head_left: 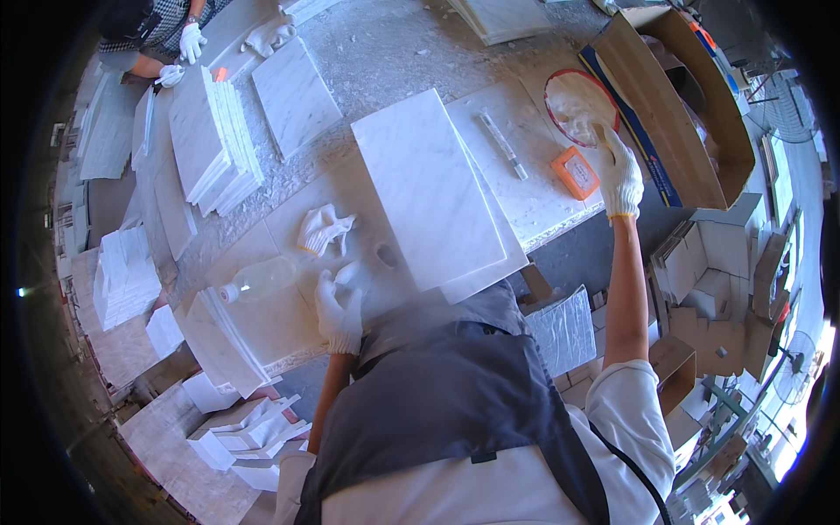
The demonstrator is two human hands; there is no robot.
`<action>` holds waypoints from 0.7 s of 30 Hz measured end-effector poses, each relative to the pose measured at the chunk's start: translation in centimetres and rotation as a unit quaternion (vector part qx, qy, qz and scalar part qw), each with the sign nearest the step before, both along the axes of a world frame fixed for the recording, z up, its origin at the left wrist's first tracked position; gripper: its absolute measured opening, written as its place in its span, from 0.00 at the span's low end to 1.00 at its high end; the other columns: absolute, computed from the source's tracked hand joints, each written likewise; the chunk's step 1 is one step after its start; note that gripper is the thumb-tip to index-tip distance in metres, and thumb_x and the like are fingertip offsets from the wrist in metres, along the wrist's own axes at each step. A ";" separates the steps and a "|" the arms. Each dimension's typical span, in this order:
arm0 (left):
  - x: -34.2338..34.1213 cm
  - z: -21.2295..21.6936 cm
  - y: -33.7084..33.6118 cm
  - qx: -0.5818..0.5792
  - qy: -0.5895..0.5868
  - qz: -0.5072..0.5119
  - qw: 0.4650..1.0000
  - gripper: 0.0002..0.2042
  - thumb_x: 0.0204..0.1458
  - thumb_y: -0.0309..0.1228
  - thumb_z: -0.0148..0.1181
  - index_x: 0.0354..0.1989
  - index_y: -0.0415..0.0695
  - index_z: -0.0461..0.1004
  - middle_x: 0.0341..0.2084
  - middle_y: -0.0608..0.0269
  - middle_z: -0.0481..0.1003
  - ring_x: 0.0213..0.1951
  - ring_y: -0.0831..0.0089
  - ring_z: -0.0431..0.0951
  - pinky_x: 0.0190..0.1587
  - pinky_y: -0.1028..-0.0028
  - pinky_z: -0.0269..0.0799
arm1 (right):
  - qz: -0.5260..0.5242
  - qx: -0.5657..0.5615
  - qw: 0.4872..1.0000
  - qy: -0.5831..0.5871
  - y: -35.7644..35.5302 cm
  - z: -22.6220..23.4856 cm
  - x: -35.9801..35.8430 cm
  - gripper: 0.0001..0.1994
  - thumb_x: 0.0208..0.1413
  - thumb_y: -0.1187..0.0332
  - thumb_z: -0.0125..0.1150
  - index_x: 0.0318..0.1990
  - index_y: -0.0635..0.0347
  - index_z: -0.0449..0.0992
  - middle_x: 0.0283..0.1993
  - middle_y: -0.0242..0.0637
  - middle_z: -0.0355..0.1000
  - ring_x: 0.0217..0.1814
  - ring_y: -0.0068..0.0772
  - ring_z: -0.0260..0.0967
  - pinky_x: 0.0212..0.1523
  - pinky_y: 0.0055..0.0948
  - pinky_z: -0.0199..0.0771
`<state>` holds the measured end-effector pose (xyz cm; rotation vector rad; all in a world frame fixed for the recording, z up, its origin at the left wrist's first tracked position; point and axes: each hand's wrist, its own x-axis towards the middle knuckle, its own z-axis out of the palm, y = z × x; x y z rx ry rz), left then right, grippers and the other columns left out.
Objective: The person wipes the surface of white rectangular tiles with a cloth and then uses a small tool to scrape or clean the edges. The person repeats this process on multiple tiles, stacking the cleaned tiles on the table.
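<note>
My right hand (619,173), in a white knitted glove, reaches to a round red-rimmed dish (576,103) of white powder or paste. Its stretched fingertips are at the dish's near right rim; any contact is hard to make out. Beside that hand lies an orange block-shaped pack (575,172). My left hand (339,313), gloved too, is low over the bench by my apron with its fingers apart. A blurred pale thing (354,275) is at its fingertips. Between the hands a white marbled tile (429,188) rests on another tile, its near end at my apron.
A marker-like tube (502,146), a crumpled white glove (326,230) and a clear bottle (260,278) lie on the bench. Tile stacks (210,144) stand at the left, and a cardboard box (669,105) at the right. A co-worker's gloved hand (192,42) is at the far left.
</note>
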<state>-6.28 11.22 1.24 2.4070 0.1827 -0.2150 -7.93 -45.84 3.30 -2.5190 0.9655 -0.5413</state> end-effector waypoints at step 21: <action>-5.1 3.2 1.9 0.045 -0.092 -0.012 0.995 0.19 0.55 0.31 0.71 0.54 0.38 0.79 0.49 0.48 0.80 0.51 0.53 0.81 0.55 0.58 0.75 | 0.033 0.183 0.981 -0.054 -2.6 -3.3 2.2 0.17 0.66 0.63 0.59 0.60 0.51 0.82 0.60 0.46 0.79 0.62 0.44 0.78 0.61 0.33 0.74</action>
